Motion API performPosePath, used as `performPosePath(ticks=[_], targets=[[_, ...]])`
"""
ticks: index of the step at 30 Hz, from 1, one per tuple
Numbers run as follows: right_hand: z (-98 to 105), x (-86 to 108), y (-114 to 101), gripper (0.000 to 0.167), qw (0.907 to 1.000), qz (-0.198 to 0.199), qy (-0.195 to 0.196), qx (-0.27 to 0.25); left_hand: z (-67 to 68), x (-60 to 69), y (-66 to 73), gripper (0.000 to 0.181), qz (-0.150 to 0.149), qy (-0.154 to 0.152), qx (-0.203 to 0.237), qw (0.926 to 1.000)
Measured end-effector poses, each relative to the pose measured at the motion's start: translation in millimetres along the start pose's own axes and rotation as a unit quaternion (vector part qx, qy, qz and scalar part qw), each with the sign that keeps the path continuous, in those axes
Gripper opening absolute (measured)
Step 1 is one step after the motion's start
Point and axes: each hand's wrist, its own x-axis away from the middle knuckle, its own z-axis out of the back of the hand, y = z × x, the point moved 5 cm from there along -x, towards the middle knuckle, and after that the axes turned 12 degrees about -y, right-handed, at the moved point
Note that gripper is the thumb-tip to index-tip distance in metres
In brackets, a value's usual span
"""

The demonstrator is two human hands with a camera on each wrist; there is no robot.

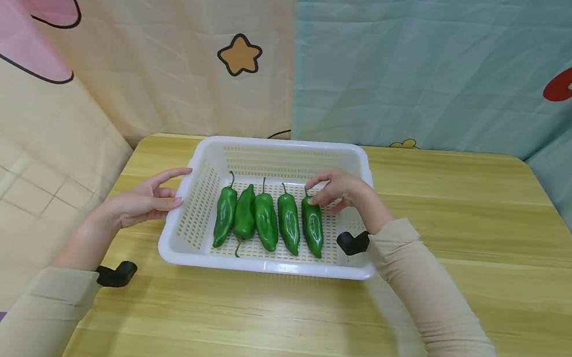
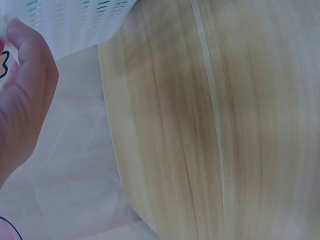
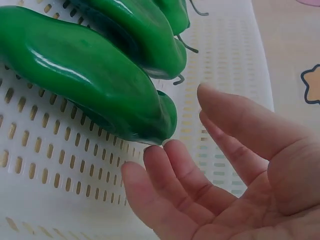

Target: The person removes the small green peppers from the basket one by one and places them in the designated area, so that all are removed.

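Observation:
Several glossy green peppers (image 1: 289, 223) lie side by side in a white perforated plastic basket (image 1: 263, 265). My left hand (image 1: 144, 201) holds the basket's left rim, thumb and index fingertip on it; in the left wrist view the hand (image 2: 30, 90) meets the basket's corner (image 2: 75, 25). Over the right part of the basket, my right hand (image 1: 339, 191) is spread above the stem end of the rightmost pepper (image 1: 312, 228). From the right wrist, the hand (image 3: 235, 175) has loosely bent, parted fingers. Two fingertips are close to the near pepper (image 3: 95, 80); whether they touch it I cannot tell.
The basket stands on a light wooden table (image 1: 249, 326) near its far edge. Behind it hangs a printed cloth (image 1: 186, 34) with a star, and a similar cloth covers the left side. Black mounts (image 1: 117, 274) are on both wrists.

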Motion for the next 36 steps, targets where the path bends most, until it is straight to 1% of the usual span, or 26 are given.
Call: performPosePath(ticks=[8,11,14,20,25,36], targets=[[-5,-4.3,2,0.036,0.9989,-0.027,-0.003,0.039,0.2,-0.3,0.1,0.062,0.002,0.004,-0.003,1.0000],[-9,-6.4,2,0.035,0.9982,-0.040,-0.007,0.044,0.1,-0.2,0.3,0.063,0.002,0.005,-0.006,1.0000],[-12,-9.2,2,0.038,0.9978,-0.042,-0.018,0.047,-0.2,0.0,0.6,0.063,0.002,0.005,-0.007,1.0000],[-18,-10.9,2,0.045,0.9972,-0.028,-0.047,0.050,-1.0,0.3,2.4,0.064,0.005,0.004,-0.010,0.9999],[-20,-10.8,1,0.047,0.9967,-0.017,-0.068,0.042,-1.7,0.3,2.4,0.063,0.002,0.001,-0.006,1.0000],[-23,-12.7,1,0.050,0.9962,-0.003,-0.078,0.039,-1.3,0.1,1.6,0.062,-0.002,-0.005,0.003,1.0000]])
